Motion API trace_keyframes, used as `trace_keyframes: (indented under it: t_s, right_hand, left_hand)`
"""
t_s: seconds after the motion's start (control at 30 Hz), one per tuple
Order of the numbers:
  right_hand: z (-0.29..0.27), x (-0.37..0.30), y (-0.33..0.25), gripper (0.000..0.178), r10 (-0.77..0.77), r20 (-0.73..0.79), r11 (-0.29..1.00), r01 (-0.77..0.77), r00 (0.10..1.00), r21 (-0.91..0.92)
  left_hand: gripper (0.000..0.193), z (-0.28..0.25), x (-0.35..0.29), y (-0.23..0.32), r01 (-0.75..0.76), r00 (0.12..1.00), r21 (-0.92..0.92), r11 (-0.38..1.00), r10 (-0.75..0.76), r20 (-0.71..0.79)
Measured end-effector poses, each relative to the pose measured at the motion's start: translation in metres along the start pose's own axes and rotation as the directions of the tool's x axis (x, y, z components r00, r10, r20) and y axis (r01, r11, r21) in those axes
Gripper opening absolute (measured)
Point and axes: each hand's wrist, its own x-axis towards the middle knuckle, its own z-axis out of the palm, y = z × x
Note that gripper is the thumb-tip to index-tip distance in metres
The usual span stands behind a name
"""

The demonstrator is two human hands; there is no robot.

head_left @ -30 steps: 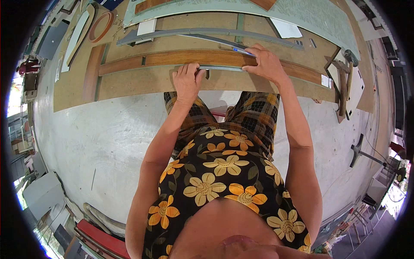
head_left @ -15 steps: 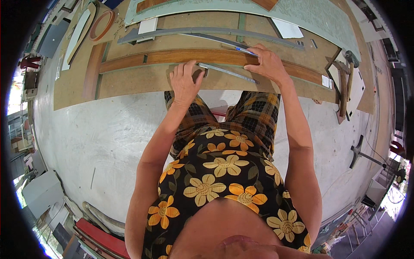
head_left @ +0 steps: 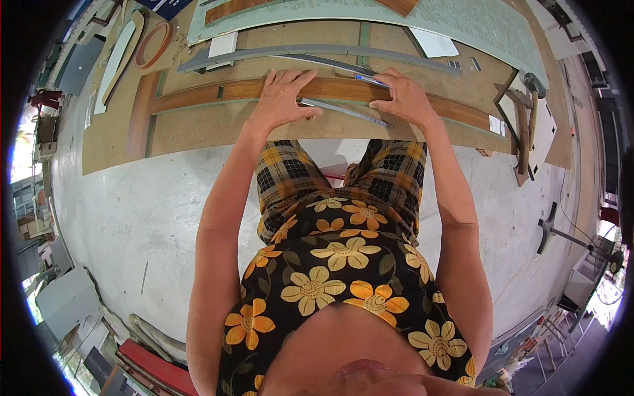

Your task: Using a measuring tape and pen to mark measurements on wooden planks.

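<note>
A long brown wooden strip (head_left: 330,88) with pale green edges lies across the board-topped table. My left hand (head_left: 282,99) spans its middle, fingers stretched over the far edge and thumb apart on the near side. The thumb is close to the end of a narrow metal ruler (head_left: 350,113), which lies slanted in front of the strip. My right hand (head_left: 404,98) is over the strip farther right. It holds a blue and white pen (head_left: 371,80) that points left; the fingertips are partly hidden.
A crosswise wooden piece (head_left: 140,115) meets the strip's left end. Behind lie long grey bars (head_left: 317,50) and a pale green panel (head_left: 277,20). At right, a hammer (head_left: 531,119) rests on a white panel. A brown ring (head_left: 153,45) lies at far left.
My left hand has moved forward and slightly left, from the near edge onto the strip, and its fingers now reach across it. My right hand has shifted slightly left with the pen.
</note>
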Motion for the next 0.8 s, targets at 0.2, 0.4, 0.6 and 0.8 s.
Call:
trace_keyframes:
  t_s: [0.2,0.4,0.6,0.8]
  right_hand:
    - [-0.002,0.0,-0.002,0.059,0.016,0.0,0.999,-0.016,1.0,-0.028]
    - [0.0,-0.014,-0.011,0.053,-0.018,-0.191,1.0,0.015,0.981,-0.016]
    - [0.025,-0.061,-0.014,0.037,0.076,-0.342,0.997,-0.075,0.937,0.016]
    - [0.041,-0.07,-0.011,0.024,0.203,-0.35,0.979,-0.197,0.914,0.054]
  left_hand:
    - [0.073,0.003,-0.006,0.003,-0.009,0.994,-0.058,0.998,0.003,-0.105]
    - [0.069,0.012,-0.009,0.003,-0.002,0.984,-0.083,0.997,-0.012,-0.175]
    - [0.068,0.012,-0.01,0.003,-0.008,0.981,-0.073,0.997,-0.006,-0.196]
    - [0.07,0.015,-0.01,0.0,-0.016,0.978,-0.071,0.997,0.001,-0.208]
